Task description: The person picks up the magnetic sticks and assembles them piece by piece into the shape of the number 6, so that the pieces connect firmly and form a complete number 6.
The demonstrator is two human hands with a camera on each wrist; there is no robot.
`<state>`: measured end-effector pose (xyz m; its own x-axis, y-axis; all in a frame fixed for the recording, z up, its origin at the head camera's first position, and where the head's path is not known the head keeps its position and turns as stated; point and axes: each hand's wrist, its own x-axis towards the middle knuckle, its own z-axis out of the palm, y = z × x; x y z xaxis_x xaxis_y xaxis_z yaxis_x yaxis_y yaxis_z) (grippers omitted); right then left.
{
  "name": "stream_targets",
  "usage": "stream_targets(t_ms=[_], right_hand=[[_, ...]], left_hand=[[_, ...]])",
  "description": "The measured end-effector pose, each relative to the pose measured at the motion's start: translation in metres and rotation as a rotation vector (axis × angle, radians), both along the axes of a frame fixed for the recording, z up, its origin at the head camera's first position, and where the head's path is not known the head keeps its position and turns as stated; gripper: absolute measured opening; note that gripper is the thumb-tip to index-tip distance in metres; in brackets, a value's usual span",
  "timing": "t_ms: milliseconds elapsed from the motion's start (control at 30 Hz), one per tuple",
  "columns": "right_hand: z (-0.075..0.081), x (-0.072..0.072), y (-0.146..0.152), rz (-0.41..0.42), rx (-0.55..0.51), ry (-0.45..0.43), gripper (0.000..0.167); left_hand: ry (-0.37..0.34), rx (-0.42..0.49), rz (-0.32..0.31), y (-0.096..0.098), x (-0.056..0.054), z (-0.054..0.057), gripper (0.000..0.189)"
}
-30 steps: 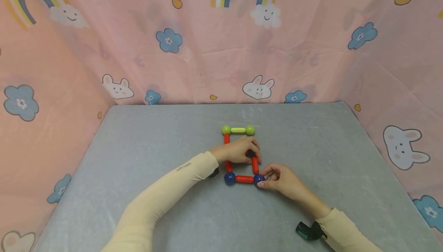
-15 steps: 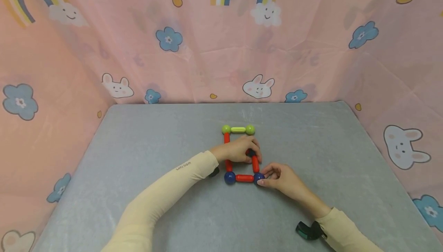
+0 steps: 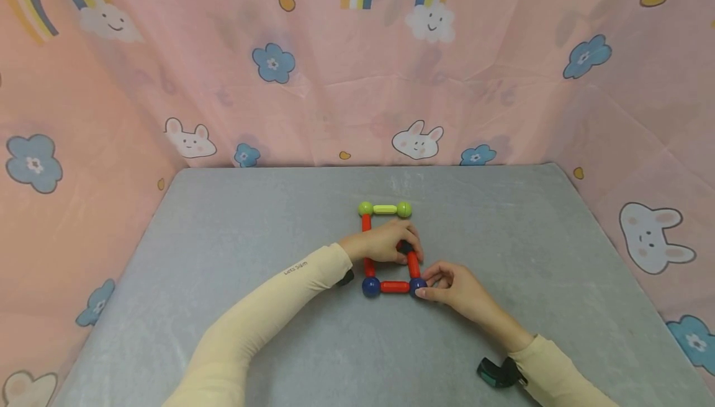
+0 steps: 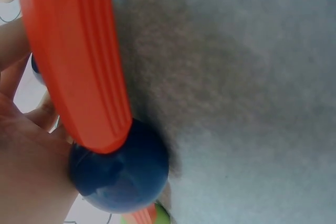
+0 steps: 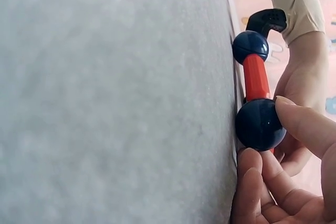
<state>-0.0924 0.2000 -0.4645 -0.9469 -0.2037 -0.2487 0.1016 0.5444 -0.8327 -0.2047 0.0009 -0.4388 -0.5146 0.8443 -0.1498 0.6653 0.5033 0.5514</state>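
Observation:
A ladder-like frame of building balls and rods lies on the table. My left hand [image 3: 385,242] reaches across its middle, fingers curled about a dark ball [image 3: 404,247] at the top of the right-hand red rod [image 3: 413,264]. At the near right corner, my right hand [image 3: 458,292] pinches a blue ball [image 5: 261,124] between thumb and fingertips. A red rod [image 3: 395,286] joins that corner to another blue ball [image 3: 371,286]. Under my left palm, the left wrist view shows a blue ball [image 4: 126,169] touching a red rod [image 4: 79,61]; the head view hides this ball.
Beyond my left hand, a light green rod [image 3: 385,210] links two green balls, the left one [image 3: 365,209] meeting a red rod [image 3: 366,223]. Right of my left hand, the far right green ball [image 3: 404,210] has no visible rod toward me. Pink printed cloth [image 3: 335,103] surrounds the grey table [image 3: 251,221].

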Motion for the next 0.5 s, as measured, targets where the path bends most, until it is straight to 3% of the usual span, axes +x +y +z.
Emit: stream_targets(t_ms=[200, 500], right_hand=[[0.001, -0.001, 0.0, 0.013, -0.01, 0.001, 0.034], [0.005, -0.003, 0.013, 0.108, -0.11, -0.048, 0.038]], left_hand=[[-0.052, 0.076, -0.013, -0.006, -0.002, 0.0, 0.029], [-0.18, 0.258, 0.059, -0.031, -0.003, 0.011, 0.034]])
